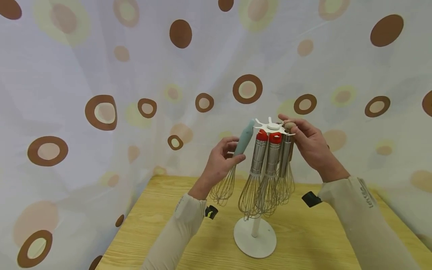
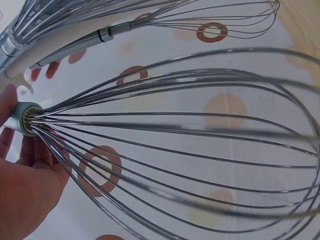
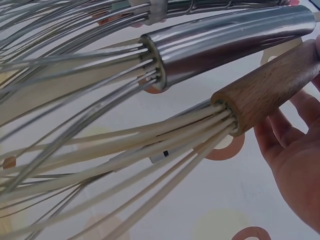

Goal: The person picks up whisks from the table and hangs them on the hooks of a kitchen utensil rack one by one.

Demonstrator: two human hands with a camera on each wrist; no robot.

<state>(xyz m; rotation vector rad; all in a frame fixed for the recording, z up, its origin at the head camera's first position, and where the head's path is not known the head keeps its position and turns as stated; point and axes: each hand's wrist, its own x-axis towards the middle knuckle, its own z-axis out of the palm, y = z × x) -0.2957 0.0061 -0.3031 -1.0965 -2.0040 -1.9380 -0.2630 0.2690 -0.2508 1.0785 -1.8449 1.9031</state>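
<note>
A white stand with a hooked top [image 1: 273,126] holds several hanging whisks. My left hand [image 1: 219,159] grips a whisk with a pale blue handle [image 1: 245,138] on the stand's left side. Its handle leans, the upper end beside a hook, and the wire loops [image 2: 175,125] hang below the hand. On the right, my right hand [image 1: 312,144] pinches the upper end of a whisk with a wooden handle [image 3: 272,90], close to the hooks. That whisk's pale, thick loops show in the right wrist view. Between the hands hang two steel whisks with red ends [image 1: 261,135].
A plain steel-handled whisk [image 3: 235,45] hangs right beside the wooden one. The stand's round white base [image 1: 243,240] rests on a wood-grain table [image 1: 162,213]. A white curtain [image 1: 209,56] with brown and yellow circles rises behind the table.
</note>
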